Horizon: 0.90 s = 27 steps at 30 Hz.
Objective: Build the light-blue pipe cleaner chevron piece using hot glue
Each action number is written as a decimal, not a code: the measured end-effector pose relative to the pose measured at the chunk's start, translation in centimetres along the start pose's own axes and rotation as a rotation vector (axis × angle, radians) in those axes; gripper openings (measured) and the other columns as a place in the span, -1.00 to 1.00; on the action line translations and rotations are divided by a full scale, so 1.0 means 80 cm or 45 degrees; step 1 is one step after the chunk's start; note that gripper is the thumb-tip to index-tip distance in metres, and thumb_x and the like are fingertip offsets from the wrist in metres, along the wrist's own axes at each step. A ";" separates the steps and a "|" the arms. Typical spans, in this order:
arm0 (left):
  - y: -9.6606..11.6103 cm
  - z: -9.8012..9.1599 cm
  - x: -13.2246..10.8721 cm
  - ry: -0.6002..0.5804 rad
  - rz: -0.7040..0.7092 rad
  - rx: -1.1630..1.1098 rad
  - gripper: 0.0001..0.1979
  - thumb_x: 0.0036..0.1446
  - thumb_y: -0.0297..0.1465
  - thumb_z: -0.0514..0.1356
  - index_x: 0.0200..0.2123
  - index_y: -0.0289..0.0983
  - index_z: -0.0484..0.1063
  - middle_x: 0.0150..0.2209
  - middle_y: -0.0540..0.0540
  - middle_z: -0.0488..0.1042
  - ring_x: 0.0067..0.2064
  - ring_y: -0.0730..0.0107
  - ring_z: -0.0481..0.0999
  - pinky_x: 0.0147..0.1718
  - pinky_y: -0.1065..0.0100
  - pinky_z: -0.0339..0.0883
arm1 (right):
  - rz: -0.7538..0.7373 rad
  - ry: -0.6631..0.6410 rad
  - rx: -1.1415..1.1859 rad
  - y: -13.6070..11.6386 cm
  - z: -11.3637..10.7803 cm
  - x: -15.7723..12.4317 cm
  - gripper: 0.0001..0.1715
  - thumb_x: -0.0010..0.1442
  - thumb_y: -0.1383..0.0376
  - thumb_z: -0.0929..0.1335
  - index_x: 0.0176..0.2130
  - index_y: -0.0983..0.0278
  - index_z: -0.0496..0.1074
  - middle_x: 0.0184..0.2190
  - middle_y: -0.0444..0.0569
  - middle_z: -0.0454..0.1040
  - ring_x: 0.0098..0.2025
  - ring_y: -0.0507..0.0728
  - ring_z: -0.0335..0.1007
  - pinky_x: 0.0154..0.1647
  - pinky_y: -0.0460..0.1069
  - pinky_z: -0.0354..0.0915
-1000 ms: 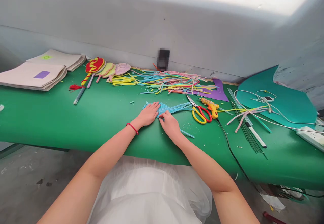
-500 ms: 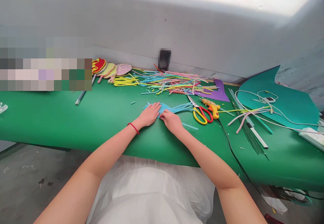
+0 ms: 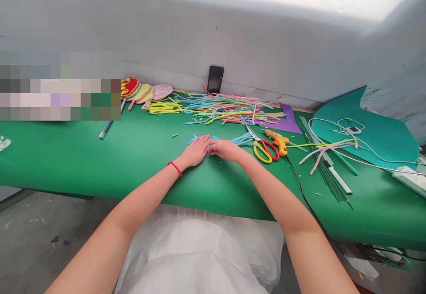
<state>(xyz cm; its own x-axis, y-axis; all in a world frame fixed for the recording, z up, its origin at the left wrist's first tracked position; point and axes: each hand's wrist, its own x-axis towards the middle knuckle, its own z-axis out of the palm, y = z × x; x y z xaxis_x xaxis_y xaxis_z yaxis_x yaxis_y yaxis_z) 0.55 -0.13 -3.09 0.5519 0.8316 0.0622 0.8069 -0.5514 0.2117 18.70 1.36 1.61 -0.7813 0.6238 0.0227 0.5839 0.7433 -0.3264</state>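
Observation:
Blue strips [image 3: 244, 139] lie side by side on the green table [image 3: 133, 161], their loose ends fanning out to the right. My left hand [image 3: 196, 150] rests flat on their left part, fingers stretched out, with a red string round the wrist. Beside it my right hand [image 3: 224, 149] is closed at the lower edge of the strips, its fingertips pinched near my left fingers. What the pinch holds is too small and hidden to make out. Scissors [image 3: 264, 150] with red and yellow handles lie just right of the strip ends.
Behind my hands lies a heap of coloured strips [image 3: 229, 107], with a phone [image 3: 215, 79] leaning on the wall. To the right are a yellow glue gun [image 3: 279, 142], a teal sheet [image 3: 382, 130], cables and a power strip [image 3: 411, 179]. Round fan-like pieces [image 3: 143, 94] lie back left.
My right hand has turned flatter over the strips, its wrist swinging up and right. The loose blue strip below the scissors no longer shows. My left hand stays in place.

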 end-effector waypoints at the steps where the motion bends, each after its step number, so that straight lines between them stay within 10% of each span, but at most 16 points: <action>1: 0.000 0.000 0.000 0.004 -0.001 -0.002 -0.46 0.33 -0.31 -0.26 0.32 -0.36 -0.02 0.38 -0.21 -0.10 0.39 0.23 -0.14 0.31 0.12 -0.18 | -0.007 0.021 0.009 0.002 0.001 -0.003 -0.77 0.17 0.46 0.32 -0.31 0.19 0.53 -0.18 -0.09 0.51 -0.22 0.05 0.41 -0.22 -0.08 0.23; 27: 0.000 -0.002 -0.001 0.047 0.024 -0.042 -0.45 0.34 -0.17 -0.25 0.32 -0.20 0.03 0.39 -0.11 -0.11 0.38 0.20 -0.11 0.32 0.08 -0.22 | 0.219 0.604 0.254 0.034 0.035 -0.064 -0.79 0.25 0.29 0.28 -0.29 0.23 0.51 -0.30 -0.04 0.45 -0.21 0.07 0.39 -0.11 -0.01 0.32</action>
<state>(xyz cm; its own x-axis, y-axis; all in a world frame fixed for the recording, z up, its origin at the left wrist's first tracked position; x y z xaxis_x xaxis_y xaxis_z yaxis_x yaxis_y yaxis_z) 0.50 -0.19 -2.96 0.5587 0.8231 0.1021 0.7886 -0.5653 0.2419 23.64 -0.48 -2.02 -0.4657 0.8075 0.3620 0.6054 0.5891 -0.5352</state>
